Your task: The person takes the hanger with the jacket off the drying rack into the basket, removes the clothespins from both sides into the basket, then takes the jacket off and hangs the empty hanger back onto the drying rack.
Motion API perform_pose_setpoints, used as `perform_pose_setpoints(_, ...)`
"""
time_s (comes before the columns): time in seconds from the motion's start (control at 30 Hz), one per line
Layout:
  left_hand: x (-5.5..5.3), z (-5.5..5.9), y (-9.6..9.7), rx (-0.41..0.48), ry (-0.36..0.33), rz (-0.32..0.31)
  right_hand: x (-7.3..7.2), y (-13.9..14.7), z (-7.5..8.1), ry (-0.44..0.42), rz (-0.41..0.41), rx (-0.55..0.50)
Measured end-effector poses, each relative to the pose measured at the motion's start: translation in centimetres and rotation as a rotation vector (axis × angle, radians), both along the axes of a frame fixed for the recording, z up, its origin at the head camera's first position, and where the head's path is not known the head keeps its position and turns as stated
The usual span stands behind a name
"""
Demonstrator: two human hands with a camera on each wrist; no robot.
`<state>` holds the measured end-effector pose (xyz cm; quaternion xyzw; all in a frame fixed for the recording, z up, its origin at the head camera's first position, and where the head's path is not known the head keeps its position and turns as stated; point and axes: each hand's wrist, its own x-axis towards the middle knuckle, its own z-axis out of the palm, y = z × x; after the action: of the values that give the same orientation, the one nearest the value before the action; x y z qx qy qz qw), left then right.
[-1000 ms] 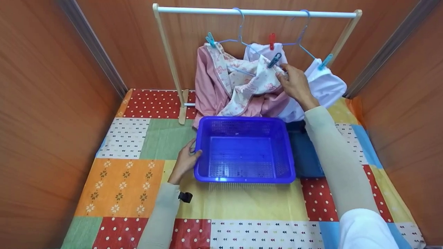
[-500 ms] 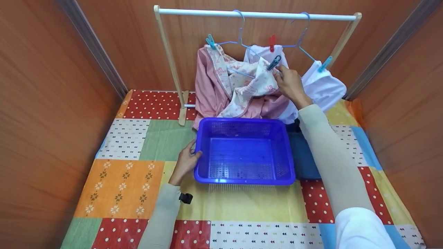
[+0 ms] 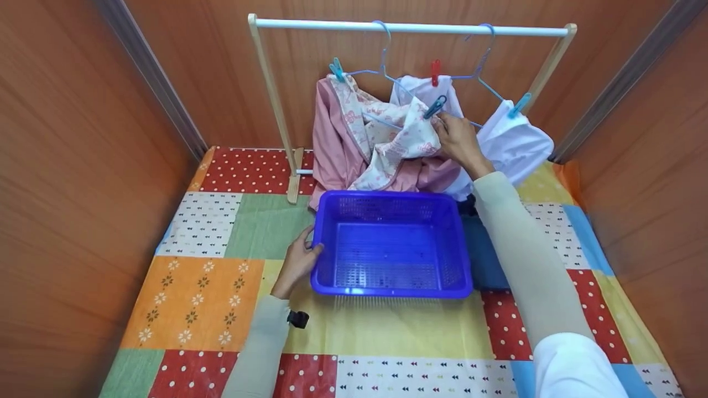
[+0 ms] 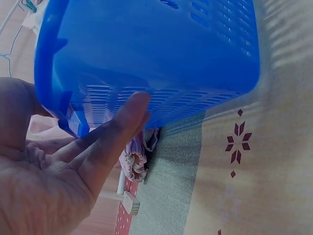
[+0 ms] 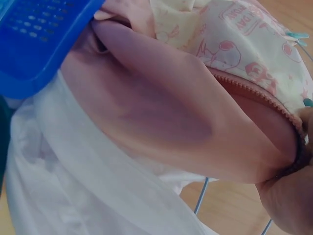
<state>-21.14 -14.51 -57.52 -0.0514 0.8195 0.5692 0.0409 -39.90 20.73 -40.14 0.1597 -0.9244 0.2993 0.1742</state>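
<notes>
We see white garment (image 3: pixel 517 138) with red peg (image 3: pixel 435 73), light blue peg (image 3: pixel 519 106); patchwork cloth (image 3: pixel 398 331) underneath; wood-grain wall (image 3: pixel 321 47) behind; dark blue object (image 3: pixel 485 262), partly hidden.

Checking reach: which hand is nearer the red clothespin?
Right. The right hand is just below the red clothespin; the left hand, farther down and left, holds the blue basket.

Head view bright; glare on basket rim (image 3: pixel 354 291). Wrist views dimmer, hazier; striped shadow on tablecloth (image 4: pixel 266 166).

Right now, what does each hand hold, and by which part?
Left hand: the blue basket, by its left rim. Right hand: the pink garment, by its zipper edge.
</notes>
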Motion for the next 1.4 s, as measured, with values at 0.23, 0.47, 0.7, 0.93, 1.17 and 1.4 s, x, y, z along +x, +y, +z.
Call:
perform_pose_setpoints(0.23,0.1,-0.1,0.2,-0.012,0.005,0.004,0.0,-0.4,-0.7,0.051,-0.064,-0.06)
perform_pose_setpoints(0.47,0.1,-0.1,0.1,-0.011,-0.012,0.004,0.1,-0.9,-1.2,0.078,-0.106,-0.147)
perform_pose_setpoints(0.7,0.1,-0.1,0.1,-0.042,-0.006,0.0,0.3,-1.1,-1.3,0.133,-0.118,-0.204)
perform_pose_setpoints(0.93,0.0,-0.1,0.1,-0.045,0.002,-0.01,0.5,-1.3,-0.9,0.178,-0.127,-0.241)
perform_pose_setpoints(1.17,0.0,-0.1,0.1,-0.048,0.013,-0.015,0.8,-1.5,-0.6,0.229,-0.13,-0.272)
perform_pose_setpoints(1.4,0.0,0.0,0.0,-0.062,0.022,-0.007,0.9,-1.4,-0.3,0.276,-0.119,-0.295)
